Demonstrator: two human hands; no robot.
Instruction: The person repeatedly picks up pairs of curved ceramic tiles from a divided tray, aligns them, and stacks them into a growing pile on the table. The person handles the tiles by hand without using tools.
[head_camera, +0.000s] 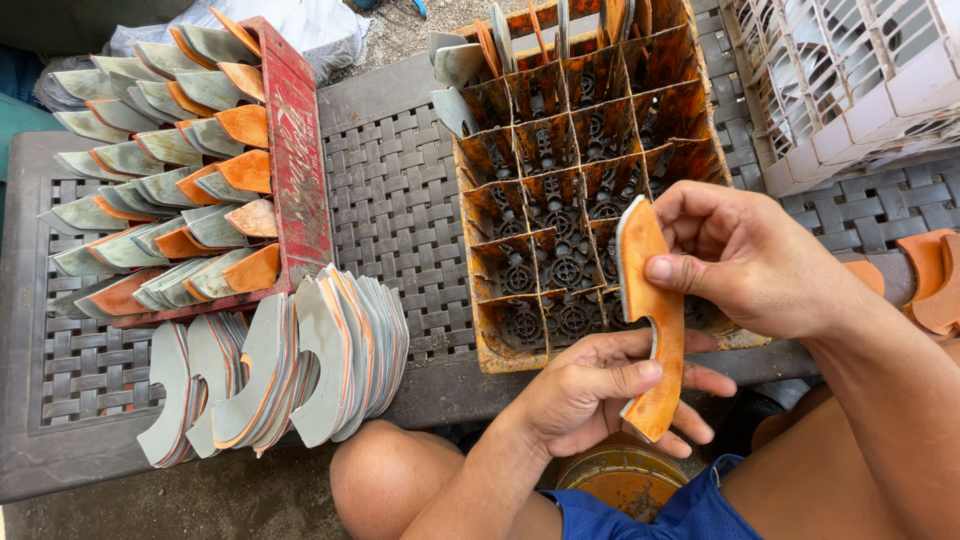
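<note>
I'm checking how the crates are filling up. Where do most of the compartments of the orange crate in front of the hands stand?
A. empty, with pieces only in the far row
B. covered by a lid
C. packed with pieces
A: the orange crate shows bare compartments near the hands, with curved pieces only at its far end.

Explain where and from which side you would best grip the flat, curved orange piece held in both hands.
Probably the wide upper end of the curved orange piece, from the right: the right hand already pinches it there, the left hand holds the lower end.
</note>
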